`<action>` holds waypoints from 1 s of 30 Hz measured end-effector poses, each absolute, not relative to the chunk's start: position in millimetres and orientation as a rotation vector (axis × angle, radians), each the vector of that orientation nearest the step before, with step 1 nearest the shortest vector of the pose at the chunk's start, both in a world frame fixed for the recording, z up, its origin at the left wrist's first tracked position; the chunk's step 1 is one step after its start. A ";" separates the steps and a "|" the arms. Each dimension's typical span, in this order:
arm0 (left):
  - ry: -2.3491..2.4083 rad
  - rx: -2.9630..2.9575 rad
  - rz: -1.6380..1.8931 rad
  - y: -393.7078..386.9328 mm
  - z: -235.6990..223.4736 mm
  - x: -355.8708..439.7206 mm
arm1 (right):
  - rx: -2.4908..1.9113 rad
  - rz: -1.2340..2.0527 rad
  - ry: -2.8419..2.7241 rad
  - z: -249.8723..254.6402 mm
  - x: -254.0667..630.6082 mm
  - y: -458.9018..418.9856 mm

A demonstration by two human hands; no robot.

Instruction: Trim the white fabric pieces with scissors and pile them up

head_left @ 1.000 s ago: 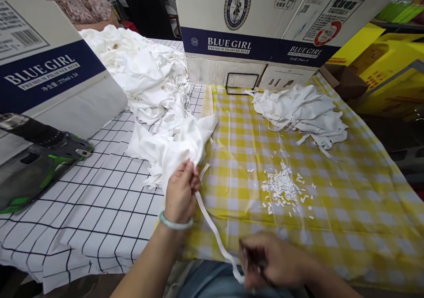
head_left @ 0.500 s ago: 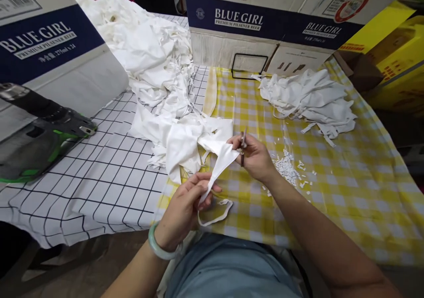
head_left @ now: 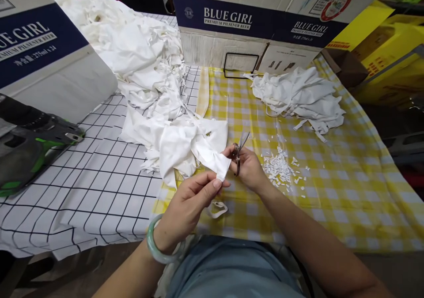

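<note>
My left hand (head_left: 190,201), with a pale green bangle at its wrist, pinches the corner of a white fabric piece (head_left: 212,159) between thumb and fingers. Small metal scissors (head_left: 237,156) sit in my right hand (head_left: 251,169), their blades pointing up and away from me. The right fingertips touch the edge of the same fabric. Below the left fingers, a narrow white strap (head_left: 219,210) curls on the yellow checked cloth. More white fabric (head_left: 177,143) lies bunched just beyond my hands. To the right of the scissors are many tiny white clippings (head_left: 278,167).
A large heap of white fabric (head_left: 132,50) fills the back left. Another white bundle (head_left: 300,97) lies at the back right. Beer cartons (head_left: 218,46) stand behind, with a black wire frame (head_left: 240,65) in front. A power drill (head_left: 36,134) rests at left.
The left hand has slid up the strap to the fabric's corner, nearer the right hand. The scissors have turned so their blades show. The view has shifted slightly.
</note>
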State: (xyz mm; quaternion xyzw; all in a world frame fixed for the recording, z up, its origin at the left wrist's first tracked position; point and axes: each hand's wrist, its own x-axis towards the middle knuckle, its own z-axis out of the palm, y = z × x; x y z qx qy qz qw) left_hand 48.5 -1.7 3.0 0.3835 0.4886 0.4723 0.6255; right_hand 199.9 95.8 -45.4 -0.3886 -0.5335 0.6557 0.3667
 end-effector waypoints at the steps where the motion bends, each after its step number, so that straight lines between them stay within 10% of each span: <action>1: 1.175 1.002 1.163 -0.2 5.8 49.2 | -1.018 1.731 -1.332 -48.7 196.4 88.5; 8: 1.064 0.870 1.418 17.0 -3.4 65.9 | -0.940 2.013 -1.237 -59.0 189.4 36.2; 17: 1.211 1.042 1.295 15.7 -32.6 98.8 | -1.353 1.057 -2.183 -16.4 272.6 48.9; 30: 1.213 1.199 1.213 20.1 -39.5 118.3 | -1.446 1.018 -2.231 -25.9 283.6 47.0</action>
